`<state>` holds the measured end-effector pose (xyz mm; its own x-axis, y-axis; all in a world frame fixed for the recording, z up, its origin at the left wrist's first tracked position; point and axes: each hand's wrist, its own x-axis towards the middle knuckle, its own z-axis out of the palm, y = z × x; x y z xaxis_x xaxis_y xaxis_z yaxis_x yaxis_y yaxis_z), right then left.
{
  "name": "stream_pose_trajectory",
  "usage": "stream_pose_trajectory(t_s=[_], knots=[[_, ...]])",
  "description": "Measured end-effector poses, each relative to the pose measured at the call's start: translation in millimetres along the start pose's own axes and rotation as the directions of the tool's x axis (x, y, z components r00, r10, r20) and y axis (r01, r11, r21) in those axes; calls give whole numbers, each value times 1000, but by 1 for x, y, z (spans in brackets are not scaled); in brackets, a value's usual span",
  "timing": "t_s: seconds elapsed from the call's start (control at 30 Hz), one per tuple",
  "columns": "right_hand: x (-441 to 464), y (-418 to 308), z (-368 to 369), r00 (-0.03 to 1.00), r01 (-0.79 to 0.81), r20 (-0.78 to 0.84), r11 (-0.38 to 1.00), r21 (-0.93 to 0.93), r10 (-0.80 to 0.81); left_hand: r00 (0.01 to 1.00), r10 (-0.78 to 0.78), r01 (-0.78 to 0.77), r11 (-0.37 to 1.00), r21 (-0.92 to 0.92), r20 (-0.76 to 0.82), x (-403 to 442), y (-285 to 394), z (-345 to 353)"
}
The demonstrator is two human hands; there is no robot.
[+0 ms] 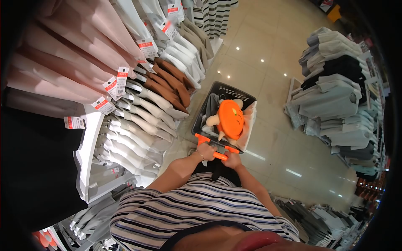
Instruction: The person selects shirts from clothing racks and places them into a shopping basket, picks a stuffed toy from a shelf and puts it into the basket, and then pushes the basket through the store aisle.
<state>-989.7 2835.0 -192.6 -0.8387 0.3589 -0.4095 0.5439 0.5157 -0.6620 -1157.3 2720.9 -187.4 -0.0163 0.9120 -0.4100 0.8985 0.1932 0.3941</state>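
Observation:
Both hands are on the orange handle (220, 156) of a dark grey shopping basket cart (196, 118). My left hand (206, 151) is closed round the handle's left part, a thin bracelet at its wrist. Closed round the right part is my right hand (231, 160). Inside the basket lies an orange plush toy (231, 119) with beige limbs. Grey cloth (209, 109) is to its left, and pale cloth or packaging (250, 121) lines the right side.
A white rack (88, 161) of hanging clothes with red-and-white tags stands close on the left. Across the shiny tiled floor (268, 96), another rack of folded-over shirts (331, 98) stands on the right. More hanging clothes (310, 219) are at the lower right.

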Motion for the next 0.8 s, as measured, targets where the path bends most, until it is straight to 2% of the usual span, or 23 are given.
stream_pose_trajectory(t_s=[0.1, 0.2, 0.3, 0.5, 0.8], knots=[[1, 3, -1, 1000, -8, -1, 1000, -8, 8, 999, -3, 4, 1000, -23, 49, 3, 3, -7], [5, 7, -3, 1000, 5, -2, 1000, 2, -5, 999, -12, 13, 1000, -27, 42, 7, 3, -11], [8, 9, -3, 996, 47, -79, 999, 12, -46, 999, -25, 25, 1000, 8, 37, 11, 1, -9], [14, 9, -9, 998, 21, -57, 1000, -2, -21, 1000, -24, 24, 1000, -3, 16, 16, -1, -10], [20, 17, -14, 990, 98, -97, 995, -7, -98, 1000, -16, 16, 1000, -9, 7, 25, -3, -11]])
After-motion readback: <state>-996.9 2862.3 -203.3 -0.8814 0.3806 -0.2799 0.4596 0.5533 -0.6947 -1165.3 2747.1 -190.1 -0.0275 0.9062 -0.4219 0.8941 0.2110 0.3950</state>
